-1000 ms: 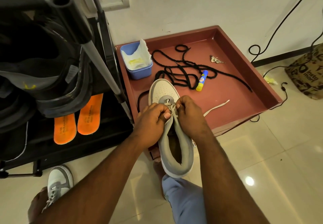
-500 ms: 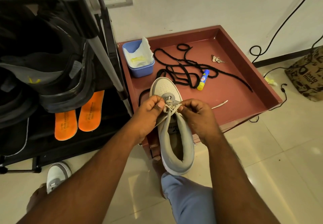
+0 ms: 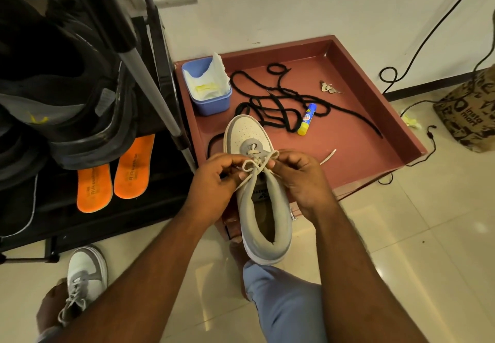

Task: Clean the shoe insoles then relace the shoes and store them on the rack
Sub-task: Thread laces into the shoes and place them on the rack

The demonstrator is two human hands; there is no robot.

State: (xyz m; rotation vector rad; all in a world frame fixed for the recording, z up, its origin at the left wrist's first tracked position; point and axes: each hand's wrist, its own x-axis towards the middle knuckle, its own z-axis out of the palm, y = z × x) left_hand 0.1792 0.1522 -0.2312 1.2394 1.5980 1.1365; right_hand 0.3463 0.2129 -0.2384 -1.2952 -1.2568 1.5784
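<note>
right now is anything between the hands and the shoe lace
Nothing visible does. The left hand and right hand each already pinch the cream lace on the grey shoe, their grip right at the bow.

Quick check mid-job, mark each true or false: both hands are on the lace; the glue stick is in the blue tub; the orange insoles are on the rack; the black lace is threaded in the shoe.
1. Both hands, left and right, pinch the pale lace of the grey shoe. True.
2. The glue stick is in the blue tub. False: it lies on the red tray.
3. The orange insoles lie on the rack. True.
4. The black lace is threaded in the shoe. False: it lies loose on the tray.
</note>
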